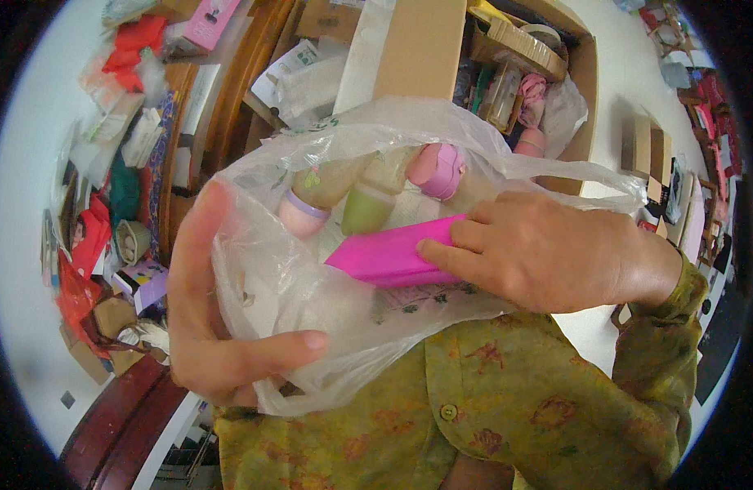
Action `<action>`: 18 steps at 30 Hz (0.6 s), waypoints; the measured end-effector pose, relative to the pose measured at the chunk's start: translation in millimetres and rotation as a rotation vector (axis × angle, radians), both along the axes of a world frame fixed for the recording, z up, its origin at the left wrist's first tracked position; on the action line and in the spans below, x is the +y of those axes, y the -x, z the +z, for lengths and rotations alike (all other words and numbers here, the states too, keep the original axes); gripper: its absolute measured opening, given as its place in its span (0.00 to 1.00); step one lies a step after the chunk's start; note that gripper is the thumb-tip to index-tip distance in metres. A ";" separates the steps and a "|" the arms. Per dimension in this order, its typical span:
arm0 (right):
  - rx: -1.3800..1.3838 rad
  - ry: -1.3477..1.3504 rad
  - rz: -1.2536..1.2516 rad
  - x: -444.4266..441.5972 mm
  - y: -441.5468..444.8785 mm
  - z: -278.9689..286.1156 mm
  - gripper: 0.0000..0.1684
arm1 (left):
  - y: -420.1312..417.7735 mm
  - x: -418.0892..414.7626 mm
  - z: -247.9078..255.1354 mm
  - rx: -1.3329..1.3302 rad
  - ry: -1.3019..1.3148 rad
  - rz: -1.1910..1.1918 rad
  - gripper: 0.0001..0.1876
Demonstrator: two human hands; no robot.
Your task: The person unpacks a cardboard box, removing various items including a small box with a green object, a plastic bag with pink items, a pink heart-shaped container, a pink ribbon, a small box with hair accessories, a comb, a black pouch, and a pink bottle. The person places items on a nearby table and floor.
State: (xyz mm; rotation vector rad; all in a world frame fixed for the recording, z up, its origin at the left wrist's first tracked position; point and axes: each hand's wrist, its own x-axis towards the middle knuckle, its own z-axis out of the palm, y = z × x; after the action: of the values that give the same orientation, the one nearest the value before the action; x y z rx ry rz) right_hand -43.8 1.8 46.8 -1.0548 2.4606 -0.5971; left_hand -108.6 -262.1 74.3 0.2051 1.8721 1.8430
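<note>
A thin translucent plastic bag (327, 318) hangs with its mouth spread in front of my body. My left hand (211, 331) holds the bag's left rim, the fingers behind the film and the thumb across the near side. In my right hand (529, 251) is a bright pink box-shaped object (394, 254), tilted within the bag's mouth. Beyond it lie a green-capped bottle (369, 205), a bottle with a pale pink cap and lilac ring (304, 211), and a pink-lidded container (437, 171). The lower parts of these are partly hidden by film.
An open cardboard box (588, 110) behind the bag holds a tape roll, packets and a pink cloth bundle (531, 92). Left of it are a wooden frame edge (241, 79) and piled packages, including a purple box (143, 285). A dark red wooden edge (122, 416) runs at lower left.
</note>
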 end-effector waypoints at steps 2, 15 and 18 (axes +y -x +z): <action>-0.008 0.016 -0.001 -1.5 -0.7 -1.9 0.12 | 1.1 2.4 0.4 -0.038 0.019 0.038 0.52; 0.026 -0.071 0.042 1.0 -4.5 -0.9 0.23 | 2.6 16.7 3.7 -0.130 0.130 0.190 0.70; 0.030 -0.036 0.001 3.2 -7.6 -3.8 0.23 | 4.2 24.3 1.4 -0.081 0.147 0.205 0.71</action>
State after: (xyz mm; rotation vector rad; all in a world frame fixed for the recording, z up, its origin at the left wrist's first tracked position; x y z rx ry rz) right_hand -36.2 5.0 43.0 -1.0590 2.4868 -0.5383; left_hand -112.8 -237.8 75.7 -0.1148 2.0242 1.8030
